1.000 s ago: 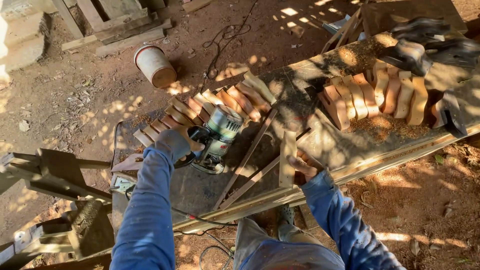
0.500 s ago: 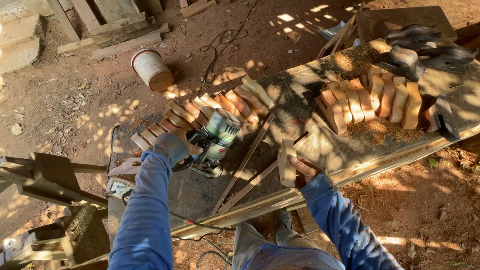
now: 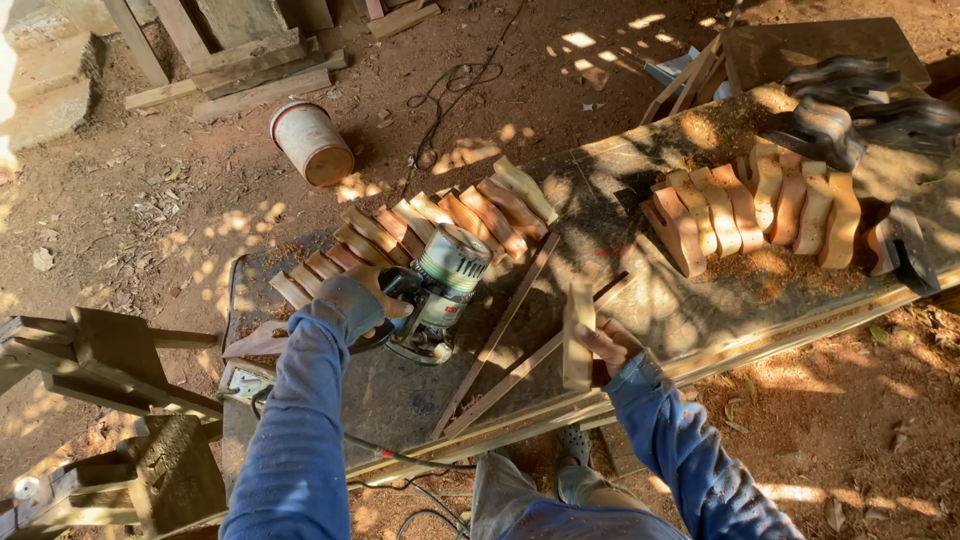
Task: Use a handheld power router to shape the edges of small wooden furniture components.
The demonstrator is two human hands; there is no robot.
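Observation:
My left hand (image 3: 362, 299), in a grey glove, grips the black handle of an electric router (image 3: 442, 287) that lies tilted on the workbench (image 3: 640, 300). My right hand (image 3: 606, 346) holds a small shaped wooden piece (image 3: 578, 335) upright near the bench's front edge, beside two thin wooden strips (image 3: 500, 330) laid as a V. A fanned row of similar wooden pieces (image 3: 420, 228) lies just beyond the router. Both arms wear blue sleeves.
A second row of curved wooden pieces (image 3: 760, 210) stands on sawdust at the right of the bench, with dark carved parts (image 3: 860, 100) behind. A round can (image 3: 312, 143), planks (image 3: 240, 75) and a cable (image 3: 450, 95) lie on the dirt. A wooden frame (image 3: 110, 400) stands left.
My right hand has lifted the wooden piece more upright and drawn it slightly toward me. My left hand stays on the router.

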